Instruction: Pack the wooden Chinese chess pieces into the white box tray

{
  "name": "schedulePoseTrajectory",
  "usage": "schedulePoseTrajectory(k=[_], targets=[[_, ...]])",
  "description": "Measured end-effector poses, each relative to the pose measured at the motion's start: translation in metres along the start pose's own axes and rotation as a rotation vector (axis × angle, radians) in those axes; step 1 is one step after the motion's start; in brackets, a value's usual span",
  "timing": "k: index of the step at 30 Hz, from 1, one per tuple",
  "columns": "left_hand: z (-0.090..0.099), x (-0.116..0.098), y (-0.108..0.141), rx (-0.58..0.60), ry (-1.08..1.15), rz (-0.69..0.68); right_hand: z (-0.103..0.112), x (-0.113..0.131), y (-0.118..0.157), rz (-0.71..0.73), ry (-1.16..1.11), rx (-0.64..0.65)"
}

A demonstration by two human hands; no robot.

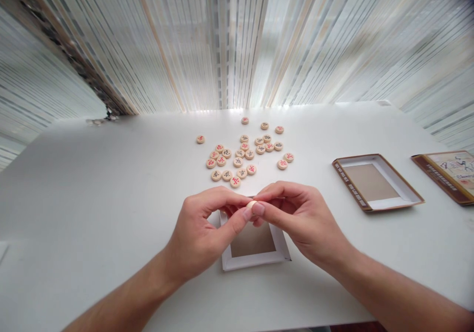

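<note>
Between the thumbs and fingers of both hands I hold a small pale round xiangqi piece (251,204), seen edge-on. My left hand (213,223) pinches it from the left and my right hand (296,216) from the right. Right below them lies a shallow open box tray (255,260) with white walls and a brown-grey bottom; the hands cover its far part. Beyond the hands, several loose xiangqi pieces (238,162) with red or black characters lie scattered on the white table (111,213).
To the right stands an open brown-edged box part (414,202) with a white inside. Farther right is a printed box lid (459,169), cut off by the frame. Striped string curtains (237,41) hang behind the table's far edge.
</note>
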State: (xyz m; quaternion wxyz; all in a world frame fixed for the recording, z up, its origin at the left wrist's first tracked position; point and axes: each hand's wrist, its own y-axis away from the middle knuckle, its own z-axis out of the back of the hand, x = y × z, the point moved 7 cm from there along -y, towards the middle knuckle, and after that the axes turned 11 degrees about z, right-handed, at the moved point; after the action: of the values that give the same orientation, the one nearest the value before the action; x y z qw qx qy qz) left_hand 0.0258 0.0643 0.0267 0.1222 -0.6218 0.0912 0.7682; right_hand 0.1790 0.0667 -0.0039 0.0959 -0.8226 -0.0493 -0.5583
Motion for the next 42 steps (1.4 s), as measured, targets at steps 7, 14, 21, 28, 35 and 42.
schedulePoseTrajectory(k=[7, 14, 21, 28, 35, 42], targets=[[0.004, 0.006, -0.001, -0.02, 0.032, 0.057, -0.002, 0.001, -0.001, 0.017, -0.005, 0.037], [0.002, 0.023, -0.003, 0.051, 0.232, 0.278, 0.0, -0.002, 0.0, 0.04, 0.01, 0.032], [0.002, 0.026, -0.005, 0.084, 0.347, 0.334, -0.001, 0.002, -0.001, 0.07, 0.029, 0.055], [0.0, 0.022, -0.005, 0.101, 0.348, 0.339, -0.003, -0.002, -0.001, 0.0, -0.007, 0.062], [0.001, 0.021, -0.005, 0.088, 0.372, 0.33, 0.002, -0.008, 0.001, -0.095, -0.041, 0.065], [0.002, 0.027, -0.005, 0.053, 0.413, 0.346, 0.0, -0.01, 0.0, -0.165, -0.132, 0.021]])
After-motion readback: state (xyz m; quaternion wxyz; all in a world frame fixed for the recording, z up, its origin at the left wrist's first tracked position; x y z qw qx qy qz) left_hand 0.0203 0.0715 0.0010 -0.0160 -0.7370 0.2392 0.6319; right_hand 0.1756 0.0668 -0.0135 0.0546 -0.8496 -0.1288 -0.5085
